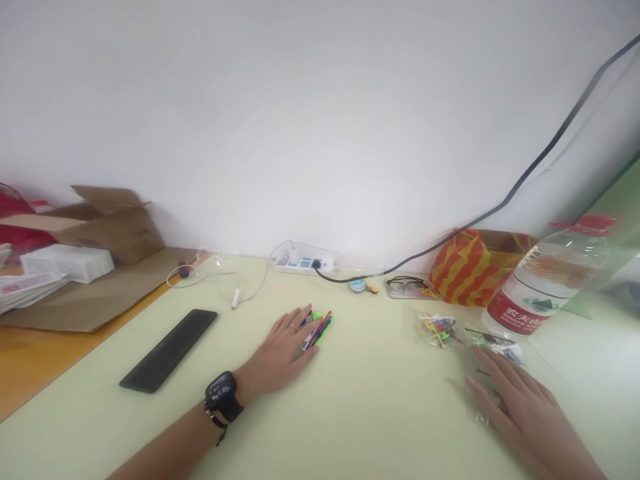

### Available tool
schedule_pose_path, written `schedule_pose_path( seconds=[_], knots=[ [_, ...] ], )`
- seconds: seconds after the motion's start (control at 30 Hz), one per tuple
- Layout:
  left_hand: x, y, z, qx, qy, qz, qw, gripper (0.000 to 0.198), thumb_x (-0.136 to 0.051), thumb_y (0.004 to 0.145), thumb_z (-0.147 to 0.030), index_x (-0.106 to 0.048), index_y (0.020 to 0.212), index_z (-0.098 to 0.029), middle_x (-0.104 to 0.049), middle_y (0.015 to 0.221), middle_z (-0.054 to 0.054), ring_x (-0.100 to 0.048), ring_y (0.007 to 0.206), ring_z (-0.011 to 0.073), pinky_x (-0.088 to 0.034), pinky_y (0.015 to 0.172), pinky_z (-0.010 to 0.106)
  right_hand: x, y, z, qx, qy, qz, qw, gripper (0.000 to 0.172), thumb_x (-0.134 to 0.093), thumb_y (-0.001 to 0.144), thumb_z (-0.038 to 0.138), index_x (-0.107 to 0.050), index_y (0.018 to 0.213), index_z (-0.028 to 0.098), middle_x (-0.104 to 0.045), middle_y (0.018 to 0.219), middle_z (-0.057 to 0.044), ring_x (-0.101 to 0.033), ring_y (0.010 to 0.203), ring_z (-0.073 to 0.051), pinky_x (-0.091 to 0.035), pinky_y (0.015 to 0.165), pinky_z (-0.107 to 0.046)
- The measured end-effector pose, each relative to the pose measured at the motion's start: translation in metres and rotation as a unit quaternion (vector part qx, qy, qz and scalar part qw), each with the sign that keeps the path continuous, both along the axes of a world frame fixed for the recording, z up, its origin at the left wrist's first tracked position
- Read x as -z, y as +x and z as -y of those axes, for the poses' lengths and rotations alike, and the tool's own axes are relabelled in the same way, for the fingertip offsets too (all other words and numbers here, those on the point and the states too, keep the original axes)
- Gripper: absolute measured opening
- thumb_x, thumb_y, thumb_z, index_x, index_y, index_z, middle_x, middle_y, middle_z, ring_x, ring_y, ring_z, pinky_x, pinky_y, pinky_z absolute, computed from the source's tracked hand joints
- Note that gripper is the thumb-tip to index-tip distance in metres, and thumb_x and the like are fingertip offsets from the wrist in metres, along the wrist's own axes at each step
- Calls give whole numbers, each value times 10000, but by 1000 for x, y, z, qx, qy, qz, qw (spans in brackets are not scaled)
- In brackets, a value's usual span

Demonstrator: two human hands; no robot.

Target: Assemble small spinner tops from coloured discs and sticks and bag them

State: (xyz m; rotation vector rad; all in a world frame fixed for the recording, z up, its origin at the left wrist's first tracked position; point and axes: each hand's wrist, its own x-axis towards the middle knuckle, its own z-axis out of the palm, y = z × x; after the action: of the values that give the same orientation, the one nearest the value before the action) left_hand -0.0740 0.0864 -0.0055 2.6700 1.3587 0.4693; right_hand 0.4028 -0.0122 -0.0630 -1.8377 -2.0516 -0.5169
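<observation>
While the left hand, fingers unclenched, seemingly gathers multicoloured plastic sticks at six o'clock, the right hand, grip unclear, overlaps a clear plastic bag at four; lifting calls for pinching.

Bright, diffuse light spreads before you over the pale green table; a faint shadow lies left of your slightly blurred bare right hand. Beyond it, edge distortion tilts the clear plastic red-capped bottle.

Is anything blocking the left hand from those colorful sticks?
Nothing that I can see. The left hand lies at the colorful sticks, hiding part of them. The big bottle stands well away, beyond the right hand.
</observation>
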Motion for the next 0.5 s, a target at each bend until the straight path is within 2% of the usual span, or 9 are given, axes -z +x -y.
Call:
schedule_pose_path(
  seconds=[0.13, 0.27, 0.4, 0.5],
  knots=[
    [-1, 0, -1, 6, 1, 6, 1000, 590, -476, 1050, -430, -303, 1612, -385, -233, 1707, 59, -306, 1530, 364, -302, 1219, 586, -4, 1, -7, -40, -4, -7, 999, 603, -379, 1013, 528, -437, 1545, 250, -605, 1462, -100, -585, 1310, -354, -460, 1082, -540],
    [-1, 1, 0, 10, -3, 6, 1000, 588, -468, 1053, -423, -294, 1614, -387, -237, 1706, 57, -307, 1531, 360, -293, 1223, 591, -9, 7, -15, -84, -8, -2, 996, 600, -399, 1014, 469, -402, 1569, 242, -607, 1461, -99, -580, 1320, -345, -432, 1109, -526],
    [-2, 2, 2, -5, -8, 12, 1000, 603, -468, 1047, -466, -281, 1616, -395, -236, 1708, 34, -284, 1543, 345, -291, 1238, 570, -7, 14, -18, -134, 2, 19, 991, 624, -444, 1004, 448, -374, 1589, 240, -611, 1454, -101, -591, 1301, -341, -417, 1116, -525],
    [-4, 2, 3, -24, -27, 3, 999, 616, -451, 1046, -502, -257, 1622, -401, -205, 1717, 19, -241, 1559, 345, -282, 1246, 569, -3, 18, -17, -143, 26, 31, 989, 599, -469, 1001, 433, -413, 1562, 229, -638, 1411, -111, -605, 1273, -344, -426, 1095, -521]
  ],
)
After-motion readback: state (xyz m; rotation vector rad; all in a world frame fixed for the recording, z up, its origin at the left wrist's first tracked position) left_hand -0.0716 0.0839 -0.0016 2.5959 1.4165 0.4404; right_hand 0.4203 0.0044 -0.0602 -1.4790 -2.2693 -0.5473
